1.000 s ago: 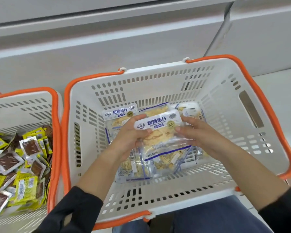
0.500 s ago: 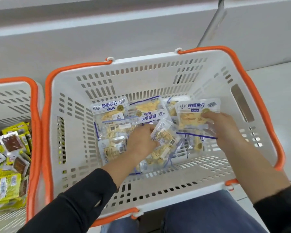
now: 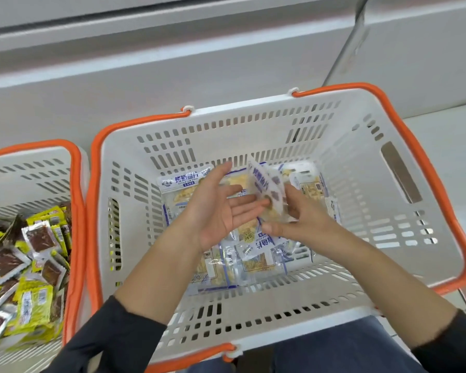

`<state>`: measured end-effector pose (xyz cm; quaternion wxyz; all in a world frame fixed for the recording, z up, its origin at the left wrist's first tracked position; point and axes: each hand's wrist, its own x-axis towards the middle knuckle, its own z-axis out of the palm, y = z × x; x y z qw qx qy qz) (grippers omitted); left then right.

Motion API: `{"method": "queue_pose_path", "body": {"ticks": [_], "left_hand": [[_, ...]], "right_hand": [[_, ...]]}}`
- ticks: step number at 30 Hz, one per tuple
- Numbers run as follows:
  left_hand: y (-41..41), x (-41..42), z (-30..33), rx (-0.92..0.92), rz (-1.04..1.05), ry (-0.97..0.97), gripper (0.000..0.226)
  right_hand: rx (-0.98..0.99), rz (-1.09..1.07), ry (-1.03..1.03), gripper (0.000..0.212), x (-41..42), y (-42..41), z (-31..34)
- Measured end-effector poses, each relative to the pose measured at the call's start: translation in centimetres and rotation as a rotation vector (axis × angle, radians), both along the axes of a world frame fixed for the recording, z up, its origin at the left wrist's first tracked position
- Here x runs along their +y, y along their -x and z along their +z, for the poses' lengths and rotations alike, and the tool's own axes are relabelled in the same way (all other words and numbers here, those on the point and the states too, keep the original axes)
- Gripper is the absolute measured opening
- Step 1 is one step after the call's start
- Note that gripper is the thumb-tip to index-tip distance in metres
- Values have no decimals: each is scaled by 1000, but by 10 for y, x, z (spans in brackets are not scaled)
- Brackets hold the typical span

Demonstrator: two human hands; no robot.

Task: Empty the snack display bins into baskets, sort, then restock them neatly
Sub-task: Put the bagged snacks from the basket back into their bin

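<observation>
Glossy flat packet between 2 hands

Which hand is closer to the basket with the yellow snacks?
Left. The left hand hovers open nearer the yellow-snack basket; the right hand, holding a fish packet, is farther away.

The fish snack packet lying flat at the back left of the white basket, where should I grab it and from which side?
Pinch the fish snack packet along its printed header strip, coming down from above. It lies flat, label up, and that sealed edge is bare, while the left hand covers its lower right part. The right hand already pinches another packet.
</observation>
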<state>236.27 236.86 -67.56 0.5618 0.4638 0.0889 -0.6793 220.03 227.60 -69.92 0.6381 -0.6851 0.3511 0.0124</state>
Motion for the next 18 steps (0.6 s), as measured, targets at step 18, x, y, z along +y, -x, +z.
{"method": "queue_pose_path", "body": {"ticks": [18], "left_hand": [[2, 7, -64, -1408, -699, -156, 41]], "right_hand": [[169, -412, -55, 22, -52, 33, 7]]}}
